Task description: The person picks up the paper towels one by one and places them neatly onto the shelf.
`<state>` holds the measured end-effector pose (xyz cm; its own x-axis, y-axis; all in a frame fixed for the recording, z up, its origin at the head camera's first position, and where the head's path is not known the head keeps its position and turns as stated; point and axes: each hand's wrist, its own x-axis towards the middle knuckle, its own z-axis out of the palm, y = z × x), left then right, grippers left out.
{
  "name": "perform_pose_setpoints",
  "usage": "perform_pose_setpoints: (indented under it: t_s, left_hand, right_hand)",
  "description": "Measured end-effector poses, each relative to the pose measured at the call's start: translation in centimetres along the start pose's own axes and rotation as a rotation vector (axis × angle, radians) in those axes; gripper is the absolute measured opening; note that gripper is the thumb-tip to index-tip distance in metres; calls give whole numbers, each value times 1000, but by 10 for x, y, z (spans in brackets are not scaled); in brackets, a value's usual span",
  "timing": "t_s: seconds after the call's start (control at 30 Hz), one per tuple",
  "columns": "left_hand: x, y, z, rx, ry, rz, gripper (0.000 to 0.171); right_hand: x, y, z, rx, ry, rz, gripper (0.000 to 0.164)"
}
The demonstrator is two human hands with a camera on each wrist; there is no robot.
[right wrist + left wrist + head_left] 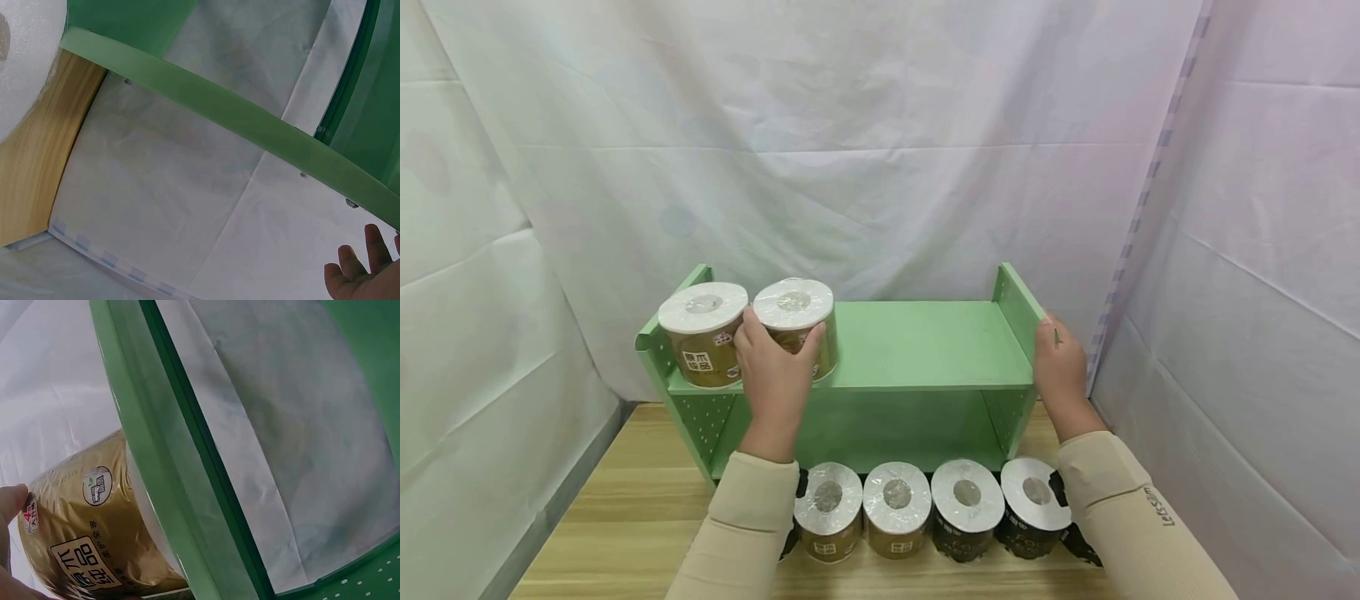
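Observation:
My left hand (773,367) grips a gold-wrapped toilet paper roll (795,302) from the front, thumb on its right side. That roll stands upright on the top board of a green two-tier shelf (925,342). In the left wrist view, a gold roll (94,525) shows beside the green board, with fingertips at its edge. Another gold toilet paper roll (706,337) stands just left, at the shelf's left end. My right hand (1062,362) holds the front edge of the shelf's right side panel (1021,312); in the right wrist view its fingers (355,265) are outside the panel.
Before the shelf, on the wooden table (625,500), stand two gold-wrapped rolls (827,508) and two black-wrapped rolls (966,508) in a row. My forearms reach past both ends of this row. White cloth (880,150) hangs behind and at both sides.

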<state>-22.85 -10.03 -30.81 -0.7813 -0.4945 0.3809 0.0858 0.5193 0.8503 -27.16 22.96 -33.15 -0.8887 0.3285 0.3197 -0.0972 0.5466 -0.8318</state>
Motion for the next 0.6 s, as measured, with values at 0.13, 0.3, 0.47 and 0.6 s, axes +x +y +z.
perform_pose_setpoints:
  t_s: [0.13, 0.3, 0.47, 0.6]
  left_hand:
    - [-1, -1, 0, -11, 9, 20, 100]
    - [-3, -3, -1, 12, 17, 40, 98]
    - [-5, -6, -2, 41, 11, 53, 96]
    - [-6, -9, -5, 64, 3, 57, 96]
  right_hand:
    - [0, -1, 0, -3, -1, 7, 58]
    - [0, -2, -1, -6, -8, 20, 59]
    - [0, -2, -1, -1, -9, 21, 59]
    - [-1, -3, -1, -1, -12, 21, 59]
